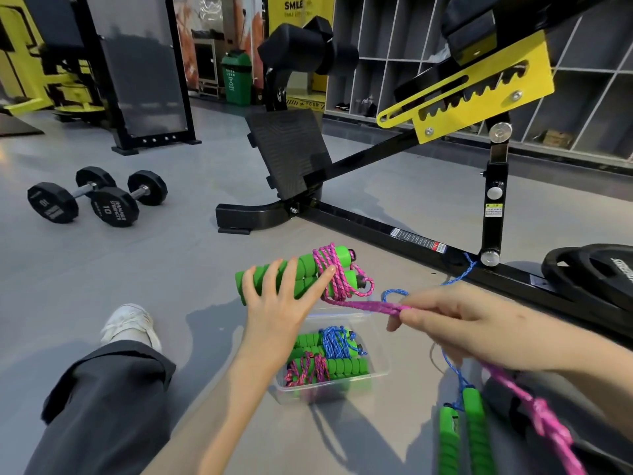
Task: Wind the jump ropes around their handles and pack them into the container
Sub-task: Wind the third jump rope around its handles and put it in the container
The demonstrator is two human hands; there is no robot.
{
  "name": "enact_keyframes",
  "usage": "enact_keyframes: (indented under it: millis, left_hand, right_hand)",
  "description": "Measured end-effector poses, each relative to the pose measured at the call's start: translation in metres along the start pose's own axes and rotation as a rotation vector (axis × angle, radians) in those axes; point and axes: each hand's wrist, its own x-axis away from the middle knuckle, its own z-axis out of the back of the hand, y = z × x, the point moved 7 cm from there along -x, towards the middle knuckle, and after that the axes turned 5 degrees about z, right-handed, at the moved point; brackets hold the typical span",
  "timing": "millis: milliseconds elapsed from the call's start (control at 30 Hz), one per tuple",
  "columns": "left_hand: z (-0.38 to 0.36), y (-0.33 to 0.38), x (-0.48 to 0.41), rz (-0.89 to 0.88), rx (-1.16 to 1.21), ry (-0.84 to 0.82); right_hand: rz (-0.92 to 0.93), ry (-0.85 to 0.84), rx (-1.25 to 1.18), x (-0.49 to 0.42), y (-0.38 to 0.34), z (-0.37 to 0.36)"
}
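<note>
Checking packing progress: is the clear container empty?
No. The container already holds two wound ropes, blue and pink.

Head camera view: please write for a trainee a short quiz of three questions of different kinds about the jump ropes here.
1. True or false: the clear container is empty.
2. The left hand holds green handles wound with which rope colour? A) blue B) pink C) yellow
3. What does the right hand pinch?

Key:
1. False; two wound ropes lie inside.
2. B
3. The loose pink rope.
</note>
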Motion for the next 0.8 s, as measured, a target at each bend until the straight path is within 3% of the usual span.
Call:
enact_keyframes:
  millis: [233, 467, 600, 800]
  left_hand:
    - [0.015, 0.019, 0.001, -0.148, 0.075, 0.090]
    - [0.033, 0.038, 0.004, -0.282, 0.212, 0.194]
    - [0.035, 0.039, 0.005, -0.293, 0.235, 0.214]
    - [0.047, 0.029, -0.009, -0.198, 0.281, 0.251]
  right_hand:
    - [0.172, 0.061, 0.286, -0.026, -0.024, 0.035]
    - [0.172, 0.038, 0.370, -0.063, -0.031, 0.051]
    - [0.200, 0.086, 0.321, -0.079, -0.025, 0.058]
    - [0.121, 0.352, 0.035, -0.079, 0.044, 0.059]
